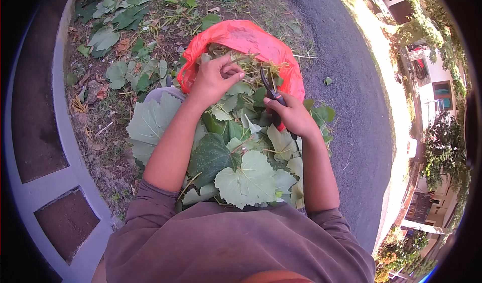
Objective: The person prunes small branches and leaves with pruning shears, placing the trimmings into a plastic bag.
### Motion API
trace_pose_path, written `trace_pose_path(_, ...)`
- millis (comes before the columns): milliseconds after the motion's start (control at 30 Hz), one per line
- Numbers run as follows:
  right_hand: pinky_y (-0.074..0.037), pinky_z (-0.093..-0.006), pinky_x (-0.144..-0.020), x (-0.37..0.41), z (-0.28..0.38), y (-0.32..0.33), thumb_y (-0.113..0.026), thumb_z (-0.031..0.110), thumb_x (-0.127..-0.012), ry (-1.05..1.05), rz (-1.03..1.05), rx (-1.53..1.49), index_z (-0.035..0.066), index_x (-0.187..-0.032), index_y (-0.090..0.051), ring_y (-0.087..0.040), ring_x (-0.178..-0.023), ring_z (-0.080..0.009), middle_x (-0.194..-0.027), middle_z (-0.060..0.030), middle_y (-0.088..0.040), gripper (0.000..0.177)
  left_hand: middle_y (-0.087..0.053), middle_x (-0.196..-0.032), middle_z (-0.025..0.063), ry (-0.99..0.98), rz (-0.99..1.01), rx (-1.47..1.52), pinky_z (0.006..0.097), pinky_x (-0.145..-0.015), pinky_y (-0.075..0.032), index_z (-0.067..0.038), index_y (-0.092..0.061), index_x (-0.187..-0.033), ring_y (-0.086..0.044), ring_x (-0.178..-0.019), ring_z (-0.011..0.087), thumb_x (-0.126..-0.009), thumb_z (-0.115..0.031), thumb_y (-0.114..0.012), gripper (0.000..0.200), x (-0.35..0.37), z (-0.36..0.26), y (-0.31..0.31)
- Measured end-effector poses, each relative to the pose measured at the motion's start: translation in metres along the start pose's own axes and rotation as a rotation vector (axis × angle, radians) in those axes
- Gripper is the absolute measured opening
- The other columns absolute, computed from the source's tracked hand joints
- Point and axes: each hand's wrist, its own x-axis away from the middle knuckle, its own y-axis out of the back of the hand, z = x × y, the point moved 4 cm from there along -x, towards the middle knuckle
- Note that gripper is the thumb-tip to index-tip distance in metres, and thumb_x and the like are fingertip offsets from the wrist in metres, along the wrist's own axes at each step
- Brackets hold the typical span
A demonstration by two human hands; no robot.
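Observation:
Over the mouth of a red plastic bag (241, 34), my left hand (217, 79) is closed with its fingers curled round a thin green stem (244, 58). My right hand (293, 113) grips dark-handled pruning shears (275, 95), their blades parted and pointing up towards the bag's opening. Cut stems and leaves fill the bag. Between my forearms and against my body lies a heap of large green leaves (247, 180), with one broad pale leaf (153, 125) beside my left forearm.
Loose leaves (104, 38) and dry litter cover the soil at the upper left. A concrete curb (83, 192) runs along the left side. Grey asphalt (351, 117) lies to the right, with houses and shrubs (442, 145) beyond.

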Motion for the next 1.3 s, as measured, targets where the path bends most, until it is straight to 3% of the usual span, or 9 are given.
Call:
trace_pose_path(233,-0.048,-0.0342,-0.067,-0.005,0.006,-0.002,-0.068,0.047,-0.101,-0.078,0.1,0.071,0.002,-0.095,-0.067,-0.06,-0.071,-0.0151,-0.08,-0.0034,-0.067,0.045,-0.08,-0.093,0.0092,0.012,-0.174,-0.022,0.03,-0.082,-0.058,-0.006,-0.038,-0.076,-0.071,-0.091,0.0069,-0.093,-0.01,-0.082,0.047,0.0,-0.002,0.014)
trace_pose_path(400,-0.049,-0.034,-0.067,-0.014,0.02,0.002,-0.068,0.047,-0.101,-0.105,0.076,-0.033,0.001,-0.092,-0.069,-0.062,-0.072,-0.0154,-0.08,-0.0042,-0.069,0.046,-0.08,-0.093,0.0091,-0.05,0.012,-0.148,0.03,-0.081,-0.057,-0.005,-0.037,-0.075,-0.073,-0.092,0.0073,-0.093,-0.011,-0.082,0.049,0.002,-0.005,0.0)
trace_pose_path(633,-0.049,-0.0313,-0.065,-0.017,0.038,0.001,-0.066,0.044,-0.104,-0.141,0.059,-0.039,0.0,-0.101,-0.075,-0.064,-0.065,-0.0135,-0.078,-0.0042,-0.07,0.044,-0.08,-0.092,0.0086,-0.046,-0.063,-0.141,0.0287,-0.078,-0.055,-0.005,-0.036,-0.075,-0.072,-0.089,0.0085,-0.093,-0.012,-0.081,0.049,0.001,-0.003,0.01)
trace_pose_path(833,-0.051,-0.0292,-0.061,-0.014,0.027,-0.007,-0.067,0.045,-0.104,-0.178,0.143,-0.226,0.001,-0.102,-0.074,-0.065,-0.065,-0.0134,-0.078,-0.0044,-0.069,0.045,-0.065,-0.073,0.0053,-0.076,-0.178,-0.316,0.0341,-0.066,-0.046,-0.002,-0.05,-0.076,-0.061,-0.071,0.011,-0.092,-0.016,-0.082,0.039,0.002,-0.008,0.016)
trace_pose_path(933,-0.053,-0.0309,-0.068,-0.014,0.018,-0.013,-0.065,0.04,-0.106,-0.147,0.181,-0.321,0.0,-0.116,-0.072,-0.068,-0.074,-0.0151,-0.085,-0.0067,-0.072,0.042,-0.056,-0.068,0.0043,-0.142,-0.224,-0.303,0.0344,-0.064,-0.043,-0.001,-0.062,-0.083,-0.052,-0.065,0.0115,-0.091,-0.018,-0.082,0.028,0.003,-0.007,0.017)
trace_pose_path(1000,-0.055,-0.0333,-0.089,-0.007,0.016,-0.021,-0.061,0.033,-0.104,-0.15,0.26,-0.559,-0.003,-0.139,-0.061,-0.072,-0.096,-0.0188,-0.105,-0.0111,-0.075,0.05,-0.055,-0.069,0.0012,-0.086,-0.266,-0.245,0.0321,-0.064,-0.042,-0.001,-0.068,-0.089,-0.047,-0.065,0.0101,-0.091,-0.018,-0.082,0.021,0.003,-0.004,0.019)
trace_pose_path(1100,-0.053,-0.0333,-0.09,0.007,0.012,-0.03,-0.063,0.028,-0.101,-0.14,0.334,-0.671,0.001,-0.133,-0.061,-0.067,-0.104,-0.0178,-0.11,-0.0091,-0.072,0.042,-0.05,-0.069,-0.0016,-0.077,-0.295,-0.204,0.0303,-0.064,-0.04,-0.002,-0.072,-0.095,-0.043,-0.067,0.0085,-0.092,-0.018,-0.081,0.018,0.001,0.001,0.021)
trace_pose_path(1233,-0.048,-0.0294,-0.097,0.033,0.0,-0.044,-0.068,0.028,-0.092,-0.179,0.366,-0.502,0.001,-0.14,-0.057,-0.061,-0.112,-0.0154,-0.123,-0.0109,-0.066,0.056,-0.048,-0.069,-0.0022,-0.057,-0.261,-0.239,0.029,-0.065,-0.039,-0.002,-0.071,-0.094,-0.042,-0.069,0.008,-0.093,-0.016,-0.08,0.017,0.002,0.002,0.02)
trace_pose_path(1300,-0.047,-0.0297,-0.096,0.041,-0.001,-0.052,-0.075,0.037,-0.091,-0.153,0.372,-0.488,-0.002,-0.141,-0.056,-0.061,-0.111,-0.0156,-0.123,-0.012,-0.065,0.066,-0.053,-0.072,-0.0008,-0.068,-0.248,-0.261,0.0292,-0.066,-0.041,-0.001,-0.064,-0.087,-0.045,-0.07,0.0073,-0.093,-0.015,-0.08,0.022,0.001,0.001,0.021)
